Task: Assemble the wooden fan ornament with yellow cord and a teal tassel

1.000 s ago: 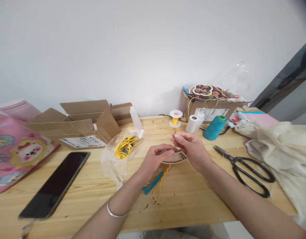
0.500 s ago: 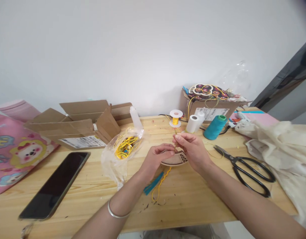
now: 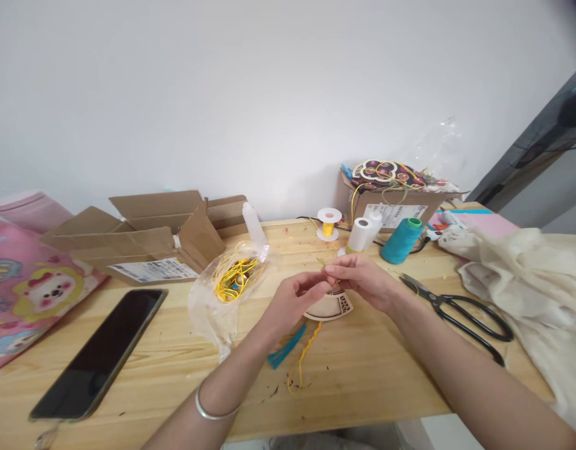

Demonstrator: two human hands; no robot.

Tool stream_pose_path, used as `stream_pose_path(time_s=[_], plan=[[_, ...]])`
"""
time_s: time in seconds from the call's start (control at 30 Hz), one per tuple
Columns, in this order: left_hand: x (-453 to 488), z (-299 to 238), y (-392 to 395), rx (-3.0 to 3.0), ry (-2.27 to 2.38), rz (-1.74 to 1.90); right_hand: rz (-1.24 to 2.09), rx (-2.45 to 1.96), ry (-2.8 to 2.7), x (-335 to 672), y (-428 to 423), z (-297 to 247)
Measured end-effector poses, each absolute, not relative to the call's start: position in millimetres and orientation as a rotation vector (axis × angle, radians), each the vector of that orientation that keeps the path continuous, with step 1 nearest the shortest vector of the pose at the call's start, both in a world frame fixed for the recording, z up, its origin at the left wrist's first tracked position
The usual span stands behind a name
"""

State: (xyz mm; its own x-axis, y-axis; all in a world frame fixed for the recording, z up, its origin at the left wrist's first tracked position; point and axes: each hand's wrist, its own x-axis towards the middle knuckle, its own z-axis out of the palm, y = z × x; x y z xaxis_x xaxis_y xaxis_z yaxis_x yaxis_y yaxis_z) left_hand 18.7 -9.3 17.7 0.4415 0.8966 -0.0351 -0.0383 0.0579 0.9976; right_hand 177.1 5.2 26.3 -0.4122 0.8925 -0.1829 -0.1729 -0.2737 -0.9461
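Note:
My left hand (image 3: 294, 298) and my right hand (image 3: 360, 279) meet above the middle of the wooden table (image 3: 372, 375), fingertips pinched together on a thin yellow cord (image 3: 321, 262). Just under them lies a small fan-shaped wooden piece (image 3: 332, 307) with cut-out patterns. From it a yellow cord (image 3: 303, 356) and a teal tassel (image 3: 284, 348) trail toward me on the table. A silver bangle (image 3: 212, 409) sits on my left wrist.
A plastic bag of yellow cord (image 3: 229, 281) lies left of my hands, a black phone (image 3: 102, 353) farther left, open cardboard boxes (image 3: 147, 234) behind. Black scissors (image 3: 456, 309), cream fabric (image 3: 526, 281), a teal thread cone (image 3: 400, 240), white spools (image 3: 360, 234) and a yellow spool (image 3: 328, 224) stand right and back.
Both hands have lifted slightly off the wooden piece and pinched together at the cord above it. The wooden piece now lies flatter on the table. The view shifted a little.

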Motion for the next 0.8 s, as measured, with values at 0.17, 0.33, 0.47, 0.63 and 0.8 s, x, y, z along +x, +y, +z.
stream_pose_path(time_s=[0.17,0.33,0.47,0.63,0.8], plan=[[16.1,17.7,-6.4,1.229,0.885,0.99,1.794,-0.987,-1.28,172.7,3.9,24.0],[13.4,15.1,-5.2,1.199,0.927,1.07,1.793,-0.98,-1.32,164.9,1.0,20.2],[10.9,8.5,-0.7,1.113,0.967,1.167,1.816,-0.964,-1.318,163.5,1.8,14.1],[11.2,5.4,1.3,1.089,0.998,1.201,1.809,-1.01,-1.272,161.3,2.6,9.3],[12.2,6.3,0.6,1.126,0.941,1.224,1.778,-1.078,-1.225,159.2,2.3,2.4]])
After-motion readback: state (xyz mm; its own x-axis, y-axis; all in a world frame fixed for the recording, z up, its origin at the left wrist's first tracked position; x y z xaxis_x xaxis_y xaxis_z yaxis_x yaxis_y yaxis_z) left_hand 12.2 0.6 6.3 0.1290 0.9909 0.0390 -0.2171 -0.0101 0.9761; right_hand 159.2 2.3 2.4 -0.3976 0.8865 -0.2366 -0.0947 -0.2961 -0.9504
